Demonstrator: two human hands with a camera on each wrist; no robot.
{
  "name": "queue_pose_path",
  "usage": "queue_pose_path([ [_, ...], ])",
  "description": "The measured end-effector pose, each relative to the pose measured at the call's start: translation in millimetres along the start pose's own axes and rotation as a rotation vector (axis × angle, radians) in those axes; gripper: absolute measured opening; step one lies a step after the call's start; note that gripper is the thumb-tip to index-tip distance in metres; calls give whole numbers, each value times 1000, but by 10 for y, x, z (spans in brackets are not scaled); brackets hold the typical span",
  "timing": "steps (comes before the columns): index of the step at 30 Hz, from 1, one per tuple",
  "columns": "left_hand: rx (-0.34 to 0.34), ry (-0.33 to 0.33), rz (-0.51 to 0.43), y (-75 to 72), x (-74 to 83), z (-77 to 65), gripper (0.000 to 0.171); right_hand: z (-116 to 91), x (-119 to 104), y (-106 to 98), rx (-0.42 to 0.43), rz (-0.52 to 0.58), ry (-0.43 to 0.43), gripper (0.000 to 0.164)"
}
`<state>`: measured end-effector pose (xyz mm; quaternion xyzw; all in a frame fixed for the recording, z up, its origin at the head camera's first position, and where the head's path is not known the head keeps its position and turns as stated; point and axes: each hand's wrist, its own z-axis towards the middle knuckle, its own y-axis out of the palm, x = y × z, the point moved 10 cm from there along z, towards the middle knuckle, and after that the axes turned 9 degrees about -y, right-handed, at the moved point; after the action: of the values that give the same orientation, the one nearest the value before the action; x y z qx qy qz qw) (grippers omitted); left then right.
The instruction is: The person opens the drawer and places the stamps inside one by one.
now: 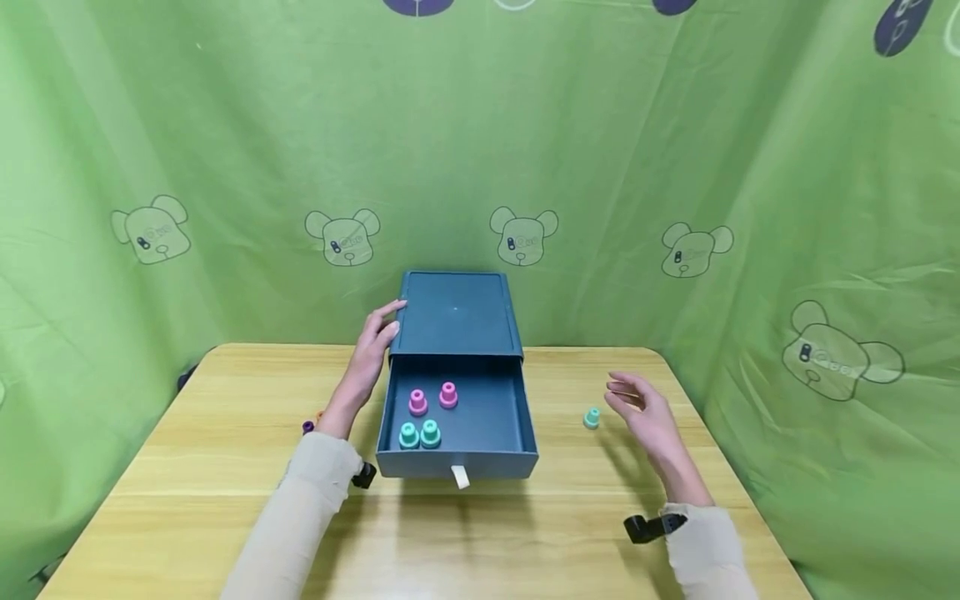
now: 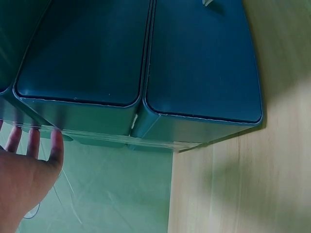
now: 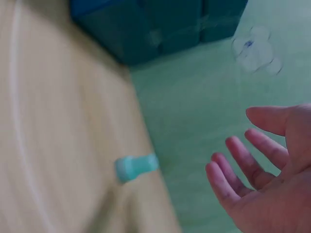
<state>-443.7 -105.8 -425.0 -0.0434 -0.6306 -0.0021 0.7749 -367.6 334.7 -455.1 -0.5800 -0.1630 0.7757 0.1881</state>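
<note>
A dark blue drawer cabinet [image 1: 457, 312] stands at the middle of the table with its top drawer [image 1: 480, 463] pulled out. My left hand [image 1: 372, 342] rests against the cabinet's upper left side; the left wrist view shows its fingertips [image 2: 57, 141] at the edge. In the drawer sit two pink stepped pegs [image 1: 417, 403] and two teal ones [image 1: 408, 437], all toward the left. Another teal peg [image 1: 592, 418] stands upright on the table to the right. Above and right of it hovers my right hand [image 1: 643, 412], fingers loosely bent, holding nothing and apart from the peg.
A purple piece [image 1: 308, 427] and an orange piece [image 1: 320, 415] lie left of the cabinet, partly hidden by my left forearm. A white pull tab [image 1: 460, 476] hangs from the drawer front. Green curtain [image 1: 600, 167] encloses the wooden table [image 1: 225, 433] at the back and sides.
</note>
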Motion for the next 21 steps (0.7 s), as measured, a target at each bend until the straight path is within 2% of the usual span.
queue_pose_path([
  [4,0,-11,0,-4,-20,0,47,-2,385,70,-40,5,90,65],
  [7,2,-18,1,-7,-26,3,47,-10,568,160,-72,29,136,70],
  [14,-9,-21,-10,8,-25,3,48,-41,731,334,-119,17,169,62],
  [21,-5,-7,3,-4,7,-3,47,-45,810,370,-73,5,217,51],
])
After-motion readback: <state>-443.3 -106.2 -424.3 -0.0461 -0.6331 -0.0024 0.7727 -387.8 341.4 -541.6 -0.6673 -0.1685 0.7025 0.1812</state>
